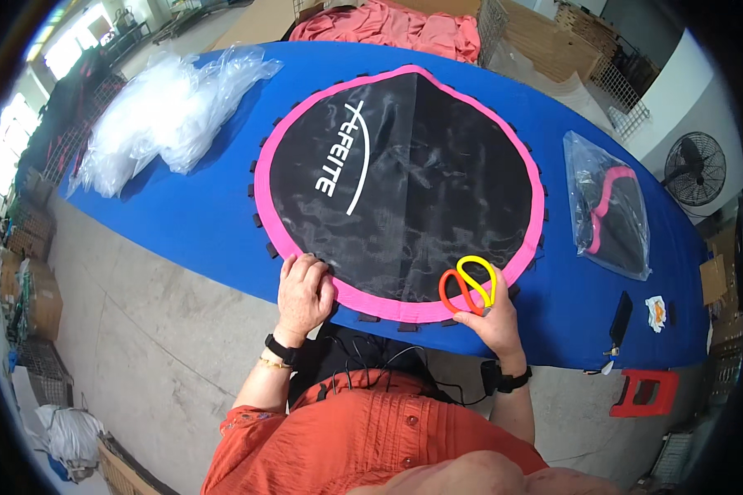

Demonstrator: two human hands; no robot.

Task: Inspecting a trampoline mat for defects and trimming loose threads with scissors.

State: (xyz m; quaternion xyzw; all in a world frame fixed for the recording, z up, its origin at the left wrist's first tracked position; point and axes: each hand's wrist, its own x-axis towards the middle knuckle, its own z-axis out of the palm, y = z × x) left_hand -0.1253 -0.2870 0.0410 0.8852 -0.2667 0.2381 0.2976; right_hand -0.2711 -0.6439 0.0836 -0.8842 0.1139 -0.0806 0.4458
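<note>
A round black mesh mat [470,198] lies flat on the blue table, with a pink border, small black tabs round its edge and white lettering. On its near left rim is my left hand [304,299], fingers curled over the border and gripping it. My right hand [497,322] is closed round a pair of scissors [469,289] at the near right rim. The scissors' red and yellow handle loops stick up over the mat; their blades are hidden by my hand.
The blue tabletop [198,235] carries a pile of clear plastic bags [169,115] at left and a bagged folded black-and-pink mat [609,206] at right. Near the right edge lie a black narrow object [621,320] and a small wrapper [655,313]. A red stool [645,393] and a fan [695,168] stand beyond.
</note>
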